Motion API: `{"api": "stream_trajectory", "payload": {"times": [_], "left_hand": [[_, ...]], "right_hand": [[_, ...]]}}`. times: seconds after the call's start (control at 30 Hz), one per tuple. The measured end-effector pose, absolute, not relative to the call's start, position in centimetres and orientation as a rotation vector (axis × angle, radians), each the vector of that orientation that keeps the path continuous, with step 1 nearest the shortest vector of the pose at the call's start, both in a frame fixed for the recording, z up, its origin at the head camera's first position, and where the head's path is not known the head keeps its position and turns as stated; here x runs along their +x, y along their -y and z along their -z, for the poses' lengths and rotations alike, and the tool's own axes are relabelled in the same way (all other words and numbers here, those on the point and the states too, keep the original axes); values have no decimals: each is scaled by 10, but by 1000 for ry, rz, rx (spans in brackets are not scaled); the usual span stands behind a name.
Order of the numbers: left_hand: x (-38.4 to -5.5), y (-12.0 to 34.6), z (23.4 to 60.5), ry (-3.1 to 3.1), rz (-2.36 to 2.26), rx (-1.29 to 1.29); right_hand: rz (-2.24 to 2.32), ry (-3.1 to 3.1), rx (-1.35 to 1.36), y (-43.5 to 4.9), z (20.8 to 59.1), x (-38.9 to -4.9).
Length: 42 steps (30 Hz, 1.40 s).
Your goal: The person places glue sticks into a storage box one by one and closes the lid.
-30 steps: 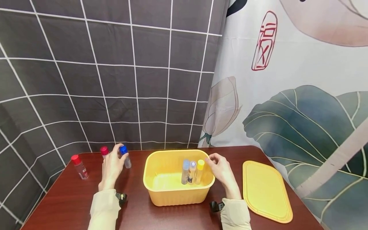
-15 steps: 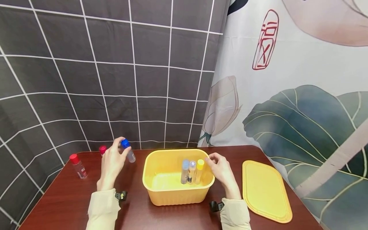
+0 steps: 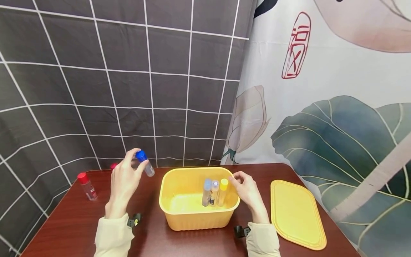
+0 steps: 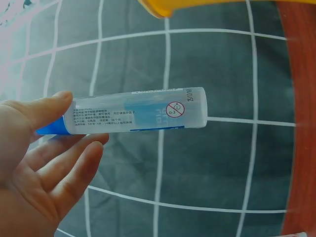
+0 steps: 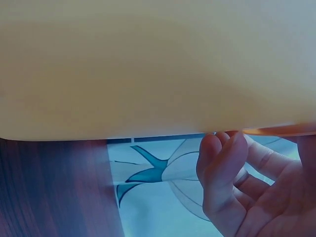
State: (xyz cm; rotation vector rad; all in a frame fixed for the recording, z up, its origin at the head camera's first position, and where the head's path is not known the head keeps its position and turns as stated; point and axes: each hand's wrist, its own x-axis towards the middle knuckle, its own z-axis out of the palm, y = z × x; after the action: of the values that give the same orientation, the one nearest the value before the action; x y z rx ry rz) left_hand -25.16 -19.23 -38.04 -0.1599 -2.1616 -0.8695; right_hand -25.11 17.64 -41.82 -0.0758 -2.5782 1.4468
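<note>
My left hand point(image 3: 124, 180) holds a clear glue bottle point(image 4: 140, 111) by its blue cap point(image 3: 141, 155), thumb and fingers pinching it. The bottle tilts, its base toward the right, above the back of the table. A printed label shows on its side in the left wrist view. My right hand point(image 3: 248, 191) grips the right rim of a yellow plastic bin point(image 3: 199, 220). Inside the bin three bottles stand together at the right: one with a pale blue cap point(image 3: 207, 185), one with a whitish tip point(image 3: 214, 192), one with a yellow cap point(image 3: 223, 184).
A red-capped bottle point(image 3: 87, 186) stands at the table's left. Another red cap point(image 3: 113, 166) peeks out behind my left hand, its body mostly hidden. The yellow lid point(image 3: 297, 214) lies flat to the bin's right. A grey grid curtain point(image 3: 170, 89) hangs behind the brown table point(image 3: 154, 239).
My left hand has lifted the blue-capped glue bottle and shifted it slightly right, and the bottle has tilted more. The right hand and the bin have stayed in place.
</note>
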Motion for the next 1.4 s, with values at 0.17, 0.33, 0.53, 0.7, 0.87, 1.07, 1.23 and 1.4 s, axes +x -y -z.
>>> {"api": "stream_trajectory", "payload": {"times": [0.17, 0.33, 0.53, 0.7, 0.87, 1.07, 1.23, 1.4], "left_hand": [[-242, 184, 372, 2142, 868, -201], [-236, 174, 367, 2123, 883, -245], [-233, 162, 362, 2100, 967, -323], [-230, 154, 362, 2130, 989, -361], [-229, 148, 363, 2160, 1003, -379], [-228, 144, 365, 2192, 991, -405], [-228, 140, 365, 2206, 983, -425], [-229, 135, 366, 2216, 974, -448]], "right_hand": [[-1452, 2583, -68, -176, 419, -250], [-1449, 2583, -67, -177, 418, -251], [-1453, 2580, -75, -178, 418, -251], [-1450, 2581, -81, -178, 419, -252], [-1451, 2580, -87, -178, 419, -252], [-1455, 2586, -87, -177, 420, -252], [-1473, 2577, -91, -176, 420, -252], [-1480, 2574, -92, -177, 418, -252]]}}
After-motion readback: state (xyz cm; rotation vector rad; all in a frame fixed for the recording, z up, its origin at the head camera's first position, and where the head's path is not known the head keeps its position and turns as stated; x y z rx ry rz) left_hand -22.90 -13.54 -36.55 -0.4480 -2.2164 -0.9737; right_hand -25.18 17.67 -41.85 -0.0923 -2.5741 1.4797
